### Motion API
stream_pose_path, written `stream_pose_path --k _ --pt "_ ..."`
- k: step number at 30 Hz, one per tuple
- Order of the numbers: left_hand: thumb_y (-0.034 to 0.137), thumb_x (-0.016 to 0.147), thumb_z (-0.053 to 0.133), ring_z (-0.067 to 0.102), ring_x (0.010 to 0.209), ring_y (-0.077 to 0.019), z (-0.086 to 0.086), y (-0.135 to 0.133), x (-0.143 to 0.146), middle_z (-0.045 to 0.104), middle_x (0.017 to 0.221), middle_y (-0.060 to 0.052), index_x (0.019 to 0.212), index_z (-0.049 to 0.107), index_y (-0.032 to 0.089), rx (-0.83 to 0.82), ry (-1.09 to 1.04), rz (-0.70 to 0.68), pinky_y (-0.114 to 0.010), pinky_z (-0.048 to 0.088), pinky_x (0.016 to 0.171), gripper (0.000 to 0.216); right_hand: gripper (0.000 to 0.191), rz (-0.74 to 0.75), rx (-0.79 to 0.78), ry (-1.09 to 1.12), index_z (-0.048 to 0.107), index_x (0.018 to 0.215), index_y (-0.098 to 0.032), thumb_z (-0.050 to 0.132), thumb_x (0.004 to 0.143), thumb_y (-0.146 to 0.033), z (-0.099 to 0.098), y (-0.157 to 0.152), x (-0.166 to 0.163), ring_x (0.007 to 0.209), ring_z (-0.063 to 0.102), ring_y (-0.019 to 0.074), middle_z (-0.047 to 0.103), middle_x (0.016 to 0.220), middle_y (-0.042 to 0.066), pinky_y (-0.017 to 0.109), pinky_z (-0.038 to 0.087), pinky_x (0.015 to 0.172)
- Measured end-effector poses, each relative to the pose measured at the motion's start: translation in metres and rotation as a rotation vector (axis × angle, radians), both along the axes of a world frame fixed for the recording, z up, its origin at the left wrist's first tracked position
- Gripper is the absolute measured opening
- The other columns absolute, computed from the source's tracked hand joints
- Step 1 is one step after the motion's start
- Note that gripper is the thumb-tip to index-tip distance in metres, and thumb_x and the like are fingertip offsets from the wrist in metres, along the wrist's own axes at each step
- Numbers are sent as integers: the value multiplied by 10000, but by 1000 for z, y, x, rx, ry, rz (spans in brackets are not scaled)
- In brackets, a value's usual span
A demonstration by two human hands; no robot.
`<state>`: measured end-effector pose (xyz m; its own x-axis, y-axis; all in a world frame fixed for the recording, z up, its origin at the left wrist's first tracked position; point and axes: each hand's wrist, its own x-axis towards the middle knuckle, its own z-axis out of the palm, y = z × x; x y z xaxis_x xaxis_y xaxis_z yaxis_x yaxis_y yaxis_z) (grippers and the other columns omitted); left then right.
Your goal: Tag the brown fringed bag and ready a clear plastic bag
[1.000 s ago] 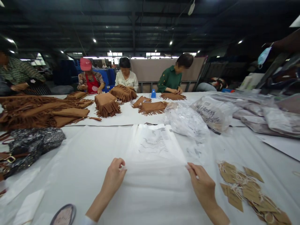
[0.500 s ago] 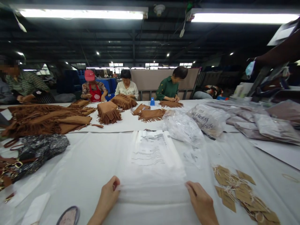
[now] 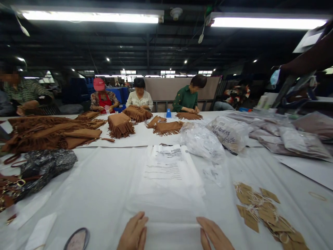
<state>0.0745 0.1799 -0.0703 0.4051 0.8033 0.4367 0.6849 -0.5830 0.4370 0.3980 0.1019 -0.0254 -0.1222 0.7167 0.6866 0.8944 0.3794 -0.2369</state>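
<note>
A stack of clear plastic bags (image 3: 169, 180) with printed text lies flat on the white table (image 3: 99, 180) in front of me. My left hand (image 3: 134, 234) rests palm down on the stack's near left corner, fingers extended. At the near right corner lies my right hand (image 3: 214, 236), also flat with fingers apart. Neither hand grips anything.
Brown paper tags with strings (image 3: 267, 211) lie to the right. A dark patterned bag (image 3: 39, 168) sits at left, a small oval mirror (image 3: 76, 239) near the front edge. Fringed brown pieces (image 3: 52, 132) and crumpled plastic bags (image 3: 208, 140) lie beyond. Several people (image 3: 140, 95) work at the far side.
Both hands slid toward me along the plastic bags and flattened out from a pinching hold. The camera tilted upward, showing more ceiling.
</note>
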Motion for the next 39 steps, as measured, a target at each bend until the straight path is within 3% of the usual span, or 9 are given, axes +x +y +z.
stream_pose_path --k 3,6,14,18,24,29,33,36,39 --pt "205 912 442 520 1258 -249 -8 -5 24 575 1337 -103 1330 510 230 87 177 -250 -390 509 1018 424 517 266 -227 -117 561 1288 -233 448 807 -81 -9 2 -18 1120 616 209 631 1251 79 309 557 914" --pt "229 911 467 531 1241 -283 -5 7 42 558 1350 -135 1342 491 182 90 314 -259 -418 510 1001 434 593 320 -315 -219 548 1301 -173 402 746 -24 -15 20 -31 1184 572 216 594 1295 112 337 527 961" --pt "225 930 389 550 1179 -319 8 33 81 597 1295 -114 1218 597 239 -140 327 5 -547 422 1004 356 392 170 -349 -190 577 1247 -147 422 889 -186 -37 68 -67 1023 655 243 689 1116 139 385 564 872" --pt "152 892 385 379 1346 -357 1 58 74 407 1473 -158 1378 463 220 -85 245 211 -560 350 1056 497 461 47 -333 -32 451 1380 -191 401 930 -277 -44 89 -54 1254 507 259 556 1341 131 416 497 986" --pt "21 776 333 600 1143 -246 -16 71 31 12 1579 -179 1507 45 183 -257 47 306 -227 515 654 802 613 -266 -284 309 119 1506 -164 310 968 -386 -56 94 -3 1420 216 251 218 1555 110 492 291 1149" --pt "89 841 381 426 1323 -294 -9 44 33 388 1483 -166 1406 421 185 -245 18 197 -386 421 1005 575 488 -109 -275 174 470 1365 -147 364 951 -384 -52 65 -20 1248 511 280 554 1338 143 444 494 996" --pt "121 894 390 638 915 -214 -5 19 8 696 986 -97 1072 663 219 -11 72 13 -329 491 829 341 227 26 -186 75 658 860 -221 482 931 -346 -35 25 -20 734 678 184 696 781 39 280 556 688" --pt "262 880 545 606 864 -227 -5 8 -19 657 937 -86 1017 645 212 247 90 182 -367 479 810 177 241 -232 27 69 599 876 -200 549 893 -436 -28 7 -4 706 629 193 631 754 51 307 526 684" --pt "381 816 627 546 1014 -312 0 11 -29 579 1126 -154 1174 570 168 276 106 452 -461 463 849 421 481 -434 136 -13 567 1113 -150 519 867 -561 -26 15 12 912 604 278 624 987 146 424 518 807"
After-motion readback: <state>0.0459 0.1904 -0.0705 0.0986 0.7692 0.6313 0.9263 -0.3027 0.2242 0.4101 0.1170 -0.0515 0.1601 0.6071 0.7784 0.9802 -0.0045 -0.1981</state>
